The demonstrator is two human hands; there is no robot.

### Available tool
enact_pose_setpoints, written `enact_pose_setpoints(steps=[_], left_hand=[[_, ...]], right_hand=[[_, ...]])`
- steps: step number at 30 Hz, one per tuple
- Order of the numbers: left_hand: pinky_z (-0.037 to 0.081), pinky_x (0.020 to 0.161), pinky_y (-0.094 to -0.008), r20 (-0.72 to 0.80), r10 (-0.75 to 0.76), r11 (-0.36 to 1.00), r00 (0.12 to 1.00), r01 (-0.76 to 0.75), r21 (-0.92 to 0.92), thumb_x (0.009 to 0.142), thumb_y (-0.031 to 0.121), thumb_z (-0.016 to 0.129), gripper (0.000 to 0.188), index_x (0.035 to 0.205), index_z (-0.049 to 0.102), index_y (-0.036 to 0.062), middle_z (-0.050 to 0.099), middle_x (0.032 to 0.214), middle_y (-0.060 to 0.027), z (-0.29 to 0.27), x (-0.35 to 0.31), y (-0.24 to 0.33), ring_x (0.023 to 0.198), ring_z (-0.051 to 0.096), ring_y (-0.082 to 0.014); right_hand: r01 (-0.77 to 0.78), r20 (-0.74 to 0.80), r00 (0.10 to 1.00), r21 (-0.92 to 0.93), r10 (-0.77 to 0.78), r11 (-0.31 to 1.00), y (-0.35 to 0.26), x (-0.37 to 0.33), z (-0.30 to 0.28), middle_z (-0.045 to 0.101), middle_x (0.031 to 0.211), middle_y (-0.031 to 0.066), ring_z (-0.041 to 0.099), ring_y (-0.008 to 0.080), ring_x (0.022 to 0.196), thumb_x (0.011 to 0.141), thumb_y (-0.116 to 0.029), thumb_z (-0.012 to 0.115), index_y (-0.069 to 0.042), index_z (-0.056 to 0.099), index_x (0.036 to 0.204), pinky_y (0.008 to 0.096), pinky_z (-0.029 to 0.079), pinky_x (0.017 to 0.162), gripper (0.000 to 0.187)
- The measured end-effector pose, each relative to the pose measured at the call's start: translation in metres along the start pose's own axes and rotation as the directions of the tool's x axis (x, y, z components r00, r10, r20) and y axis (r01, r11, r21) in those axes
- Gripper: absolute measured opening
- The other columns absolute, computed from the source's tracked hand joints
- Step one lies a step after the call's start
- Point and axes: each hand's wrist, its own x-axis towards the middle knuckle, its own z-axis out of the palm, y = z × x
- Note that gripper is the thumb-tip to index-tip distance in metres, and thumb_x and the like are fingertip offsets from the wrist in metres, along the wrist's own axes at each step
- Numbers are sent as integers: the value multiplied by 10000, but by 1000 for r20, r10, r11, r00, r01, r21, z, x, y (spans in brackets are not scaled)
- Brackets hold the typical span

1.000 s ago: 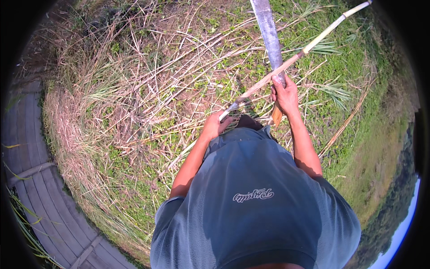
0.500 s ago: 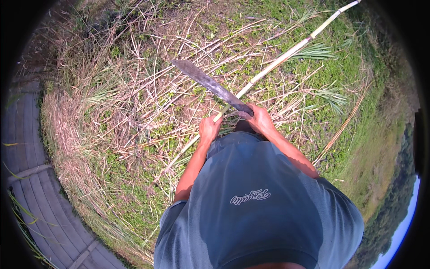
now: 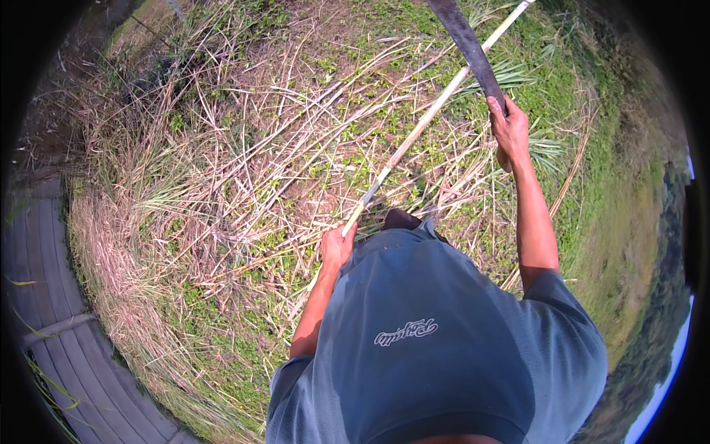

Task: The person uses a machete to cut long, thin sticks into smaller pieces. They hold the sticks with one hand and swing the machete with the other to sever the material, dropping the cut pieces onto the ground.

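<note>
My left hand (image 3: 337,248) is closed round the near end of a long, pale, jointed cane stalk (image 3: 416,135), close in front of my waist. From there the stalk slants up to the far right. Farther out on the right, my right hand (image 3: 512,135) grips the handle of a machete (image 3: 467,46), arm stretched forward. Its dark, broad blade points away and to the left, passing over the far part of the stalk; whether the two touch I cannot tell. The blade's tip runs out of the picture at the top.
Dry stalks and straw (image 3: 296,148) litter the grassy ground, with cut green leaves (image 3: 543,152) on the right. At the left edge runs a grey paved strip (image 3: 52,296). A grassy slope (image 3: 614,274) and trees lie along the right rim.
My right hand has swung the machete away from the near end of the stalk, forward and to the right. My left hand, still on the stalk, has moved slightly nearer to me.
</note>
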Motion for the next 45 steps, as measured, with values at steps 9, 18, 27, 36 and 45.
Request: enact_pose_setpoints(steps=[9,18,27,36,45], left_hand=[[299,475,-344,328,-17,989,945,64,-133,936,365,622,476,604,510,43,404,498,3,-16,10,19,495,346,-106],[397,527,-402,44,45,992,998,-40,-120,934,411,600,453,735,644,7,512,531,-123,-10,29,29,500,487,-226],[327,473,-357,32,41,999,999,-40,-19,930,379,614,497,589,537,26,428,478,-40,-27,2,20,474,375,-134],[402,542,-413,157,-19,999,987,15,28,938,424,574,498,692,592,-9,502,536,-155,-23,13,48,506,443,-273],[363,535,-327,373,124,968,919,-30,-248,951,314,622,334,757,575,46,473,616,7,-37,1,38,574,414,-117]], right_hand=[[-3,294,956,16,-2,1000,-33,-51,25,499,568,84,466,167,520,947,-450,599,-20,669,986,357,406,532,437],[116,593,801,-16,-84,993,-62,-107,55,550,602,186,541,324,549,929,-454,603,-30,682,957,442,426,569,431],[-26,108,994,-63,33,998,-50,4,-10,510,585,80,461,162,550,943,-467,592,-32,687,1061,376,399,552,460],[115,665,742,-2,-85,993,-47,-128,91,576,622,205,594,388,617,934,-452,590,-95,703,1044,480,451,601,390],[-2,406,914,10,-2,1000,-57,-87,43,496,561,46,479,148,531,946,-424,603,-25,674,972,360,399,529,406]])
